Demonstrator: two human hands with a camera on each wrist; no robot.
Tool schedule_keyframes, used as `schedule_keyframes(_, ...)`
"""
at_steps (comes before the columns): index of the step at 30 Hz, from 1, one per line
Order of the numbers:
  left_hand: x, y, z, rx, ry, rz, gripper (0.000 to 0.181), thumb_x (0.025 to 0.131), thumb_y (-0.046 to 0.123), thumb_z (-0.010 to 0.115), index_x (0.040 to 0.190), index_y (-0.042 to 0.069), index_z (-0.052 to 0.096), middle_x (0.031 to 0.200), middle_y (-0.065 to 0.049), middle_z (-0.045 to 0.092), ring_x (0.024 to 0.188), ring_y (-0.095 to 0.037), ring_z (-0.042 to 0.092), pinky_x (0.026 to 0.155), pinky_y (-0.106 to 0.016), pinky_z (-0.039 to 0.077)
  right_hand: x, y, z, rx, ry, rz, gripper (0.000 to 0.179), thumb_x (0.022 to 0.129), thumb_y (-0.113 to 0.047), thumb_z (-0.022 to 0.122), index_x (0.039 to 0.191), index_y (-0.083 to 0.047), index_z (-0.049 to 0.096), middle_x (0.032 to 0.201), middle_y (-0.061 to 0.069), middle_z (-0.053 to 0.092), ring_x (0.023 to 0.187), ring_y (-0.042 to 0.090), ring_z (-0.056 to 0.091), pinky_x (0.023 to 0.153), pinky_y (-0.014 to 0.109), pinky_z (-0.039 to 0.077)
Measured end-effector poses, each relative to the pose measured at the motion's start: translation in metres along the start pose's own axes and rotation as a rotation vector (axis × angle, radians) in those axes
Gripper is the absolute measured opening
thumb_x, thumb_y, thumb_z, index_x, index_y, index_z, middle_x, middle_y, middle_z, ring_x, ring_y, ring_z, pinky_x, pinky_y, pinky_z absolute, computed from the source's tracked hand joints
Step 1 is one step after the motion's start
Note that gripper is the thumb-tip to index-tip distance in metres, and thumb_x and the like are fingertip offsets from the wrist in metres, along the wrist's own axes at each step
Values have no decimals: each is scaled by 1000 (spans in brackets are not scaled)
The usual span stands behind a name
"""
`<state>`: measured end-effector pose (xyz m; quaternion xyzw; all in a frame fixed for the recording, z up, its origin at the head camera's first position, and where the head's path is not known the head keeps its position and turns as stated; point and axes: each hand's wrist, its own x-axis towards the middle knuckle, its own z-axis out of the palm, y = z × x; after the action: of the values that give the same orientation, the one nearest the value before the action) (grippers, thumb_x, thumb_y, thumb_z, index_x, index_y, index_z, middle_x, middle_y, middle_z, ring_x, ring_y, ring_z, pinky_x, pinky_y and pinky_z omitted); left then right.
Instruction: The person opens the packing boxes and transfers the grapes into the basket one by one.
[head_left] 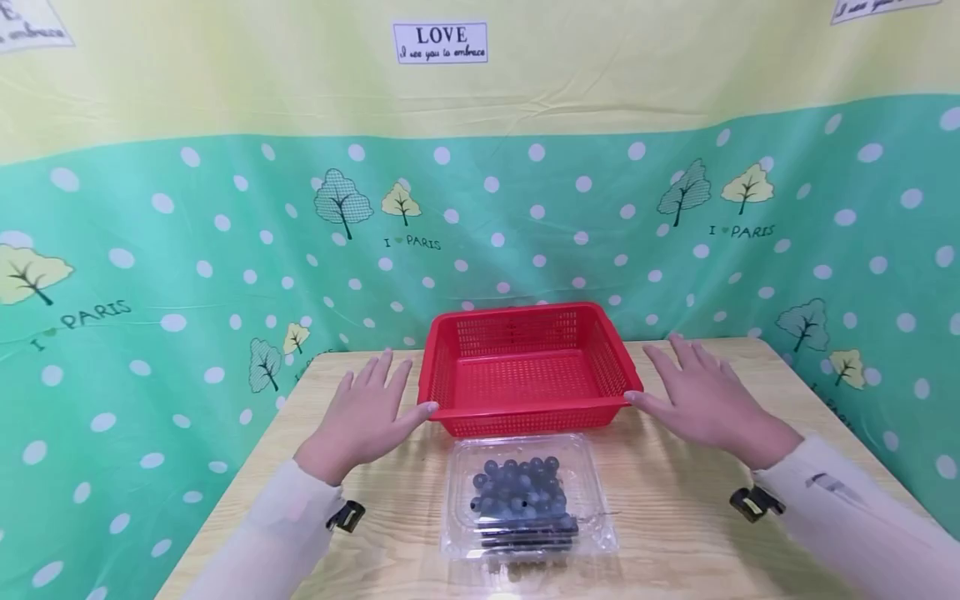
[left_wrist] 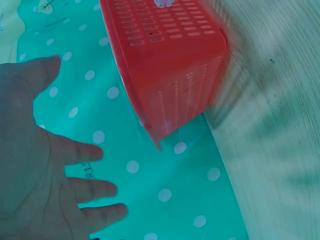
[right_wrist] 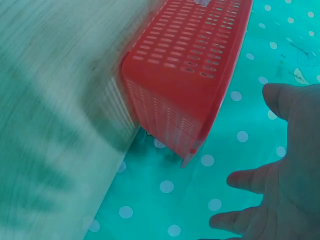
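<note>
A red plastic basket [head_left: 525, 408] with slotted walls stands on the table, its inside bare in the head view. My left hand [head_left: 367, 417] spreads its straight fingers at the basket's left side, the thumb tip overlapping the near left corner in the head view. On the other side my right hand [head_left: 701, 400] is spread the same way, its thumb by the near right corner. Both wrist views show a gap between the fingers and the basket wall [left_wrist: 175, 90]. A clear plastic box [head_left: 596, 500] of dark blue round berries [head_left: 517, 487] sits just in front of the basket.
The light wooden table [head_left: 375, 533] has its far edge against a green and yellow curtain [head_left: 480, 200] with dots and trees. This curtain also runs along both sides. Black straps [head_left: 347, 515] are at the cuffs of the white sleeves [head_left: 270, 533].
</note>
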<state>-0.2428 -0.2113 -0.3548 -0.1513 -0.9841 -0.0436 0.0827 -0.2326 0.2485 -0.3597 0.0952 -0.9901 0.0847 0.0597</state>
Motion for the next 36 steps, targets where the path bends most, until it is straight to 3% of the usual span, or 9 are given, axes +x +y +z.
schedule_keyframes(19,-9,10,5,5,30,41,91,96,75,43,159,10,39,166,-23,30,153,-47,29,116,-73,26,-16,-6,11,42,36,-33,100,91,-84,40,158,-9,39,163,33,25,146,59,28,103,86,26)
schedule_keyframes(36,-15,25,12,-62,39,41,90,94,73,51,161,16,36,168,-20,29,155,-45,25,116,-74,26,-30,-14,15,98,58,-70,93,93,-80,44,155,-10,44,162,34,27,145,60,30,106,81,29)
